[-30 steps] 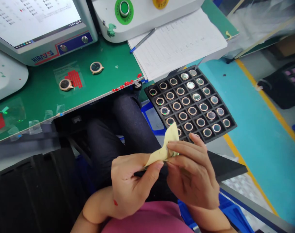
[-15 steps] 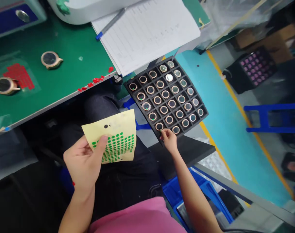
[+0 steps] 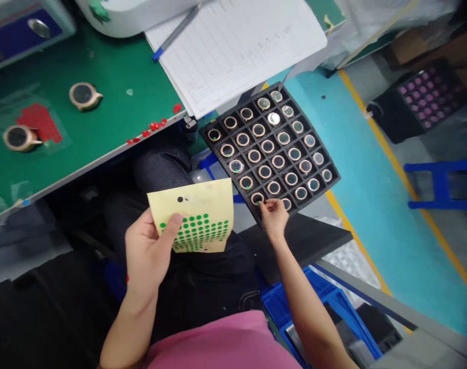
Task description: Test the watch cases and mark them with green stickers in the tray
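Observation:
My left hand (image 3: 150, 251) grips a pale yellow sheet (image 3: 197, 212) covered with rows of small green round stickers, thumb pressed on its lower left corner. My right hand (image 3: 273, 215) reaches to the near edge of a black foam tray (image 3: 269, 148) holding several gold-rimmed round parts. Its fingertips are pinched together right at a part (image 3: 257, 198) in the nearest row; a speck of green shows there. Some parts in the tray's left column carry a green dot.
A green bench top (image 3: 102, 118) holds two loose round parts (image 3: 83, 95), a red sticker sheet (image 3: 39, 122), a paper log (image 3: 237, 46) and a blue pen (image 3: 175, 33). Blue bins (image 3: 325, 307) sit below my lap; another dark tray (image 3: 425, 100) lies on the floor.
A second ago both hands pinched the folded sheet together. Now my left hand holds it flat alone, and my right hand has gone out to the tray's near row.

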A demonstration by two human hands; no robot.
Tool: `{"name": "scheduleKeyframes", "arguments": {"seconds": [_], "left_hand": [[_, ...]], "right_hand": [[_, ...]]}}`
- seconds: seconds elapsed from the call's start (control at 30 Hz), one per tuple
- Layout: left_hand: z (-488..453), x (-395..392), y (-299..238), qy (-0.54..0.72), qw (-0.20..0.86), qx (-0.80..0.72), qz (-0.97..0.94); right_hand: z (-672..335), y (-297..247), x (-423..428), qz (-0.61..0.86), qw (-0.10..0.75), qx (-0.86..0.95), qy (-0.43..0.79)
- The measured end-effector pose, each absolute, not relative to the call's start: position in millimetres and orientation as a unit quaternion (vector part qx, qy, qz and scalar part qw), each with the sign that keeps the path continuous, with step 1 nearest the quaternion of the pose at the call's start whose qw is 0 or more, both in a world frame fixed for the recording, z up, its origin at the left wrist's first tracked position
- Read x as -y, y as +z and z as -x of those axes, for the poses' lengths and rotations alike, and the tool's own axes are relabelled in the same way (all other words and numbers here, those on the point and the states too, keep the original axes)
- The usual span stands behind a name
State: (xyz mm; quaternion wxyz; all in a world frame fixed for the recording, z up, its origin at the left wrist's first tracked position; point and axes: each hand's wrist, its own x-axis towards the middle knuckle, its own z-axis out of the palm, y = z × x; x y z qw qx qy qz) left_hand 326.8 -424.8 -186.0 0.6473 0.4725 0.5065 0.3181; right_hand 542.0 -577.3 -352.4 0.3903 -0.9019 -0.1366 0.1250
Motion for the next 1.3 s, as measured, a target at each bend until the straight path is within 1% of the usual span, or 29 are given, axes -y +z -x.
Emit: {"name": "scheduleKeyframes", "arguments": {"seconds": [0.07,0.13,0.2,0.23,0.3,0.4,0.53,0.57,0.63,0.73,0.83,0.97,1.03,1.3], "left_hand": [[-325.0,428.8,-183.7,0.303,0.673,-0.49,-0.463],[-324.0,433.3,-180.0,0.293,0.691,-0.474,-0.46],[-323.9,438.1,-174.3,0.282,0.7,-0.466,-0.462],[-324.1,440.4,-170.6,0.274,0.699,-0.467,-0.468],[-324.4,444.3,-162.6,0.25,0.69,-0.474,-0.487],[-322.8,447.8,-152.5,0.21,0.698,-0.463,-0.505],[-317.6,449.7,-148.9,0.113,0.822,-0.357,-0.43],[-316.8,450.5,-149.2,0.095,0.84,-0.336,-0.415],[-316.8,453.2,-149.9,0.097,0.839,-0.334,-0.419],[-319.5,458.9,-149.0,0.14,0.777,-0.387,-0.477],[-321.9,463.0,-145.8,0.145,0.686,-0.419,-0.577],[-322.3,465.4,-140.5,0.18,0.551,-0.401,-0.709],[-322.4,466.5,-138.3,0.194,0.5,-0.378,-0.754],[-323.0,467.8,-137.4,0.205,0.392,-0.306,-0.843]], "right_hand": [[-530.1,-316.0,568.4,0.889,0.423,0.152,0.083],[-512.9,-270.5,559.1,0.862,0.46,0.212,0.03],[-493.7,-224.3,549.8,0.766,0.494,0.407,-0.057],[-484.5,-204.2,545.2,0.721,0.486,0.488,-0.076],[-468.9,-175.0,536.9,0.658,0.458,0.592,-0.08],[-454.9,-160.3,528.0,0.624,0.447,0.64,-0.04],[-452.1,-167.6,524.2,0.612,0.492,0.618,0.03],[-452.9,-169.0,524.8,0.616,0.503,0.605,0.041],[-455.0,-169.3,527.5,0.628,0.508,0.588,0.045],[-456.8,-166.1,532.8,0.633,0.493,0.596,0.033],[-456.0,-164.7,536.1,0.619,0.489,0.613,0.035],[-453.3,-167.6,536.6,0.62,0.504,0.599,0.045],[-452.3,-168.6,536.7,0.626,0.503,0.594,0.038],[-453.9,-165.9,539.6,0.621,0.502,0.602,0.022]]}}
